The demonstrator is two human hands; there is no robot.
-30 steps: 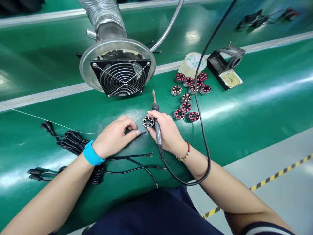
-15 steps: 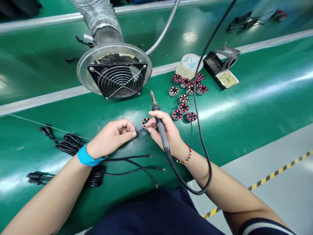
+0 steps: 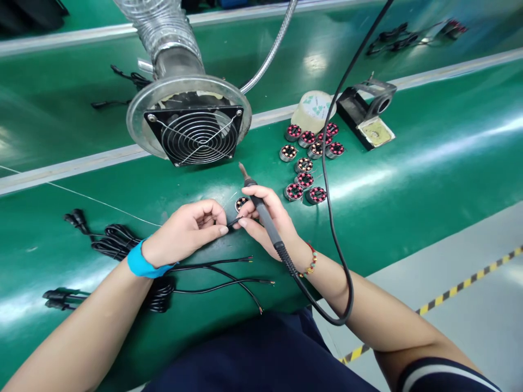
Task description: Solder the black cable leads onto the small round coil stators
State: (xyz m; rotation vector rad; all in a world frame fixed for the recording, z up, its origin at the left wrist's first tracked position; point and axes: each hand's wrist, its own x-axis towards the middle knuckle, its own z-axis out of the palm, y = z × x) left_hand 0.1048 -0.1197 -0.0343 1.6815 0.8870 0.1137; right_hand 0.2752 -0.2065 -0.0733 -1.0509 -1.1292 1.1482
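Observation:
My left hand (image 3: 192, 224) is closed, with thumb and index finger pinching a short dark cable end (image 3: 232, 223). A thin silvery wire (image 3: 104, 203) runs from the far left to this hand, and a stretch of it pokes out above the fingers. My right hand (image 3: 272, 220) grips a soldering iron (image 3: 267, 222), its tip pointing up and left towards the fan. The thumb and a finger of the same hand also touch the cable end. Just behind the fingers stands a small round motor stator (image 3: 242, 204), partly hidden by the right hand.
A fume extractor fan (image 3: 196, 136) hangs over the bench. Several stators (image 3: 304, 165) stand right of my hands, by a tape roll (image 3: 312, 111). An iron stand (image 3: 368, 111) with sponge is farther right. Coiled black cables (image 3: 114, 242) lie left; bare-ended leads (image 3: 229, 280) lie in front.
The soldering iron has tilted, its tip moving left and slightly down. My right fingers have come closer to the left ones at the cable end. The view has shifted slightly.

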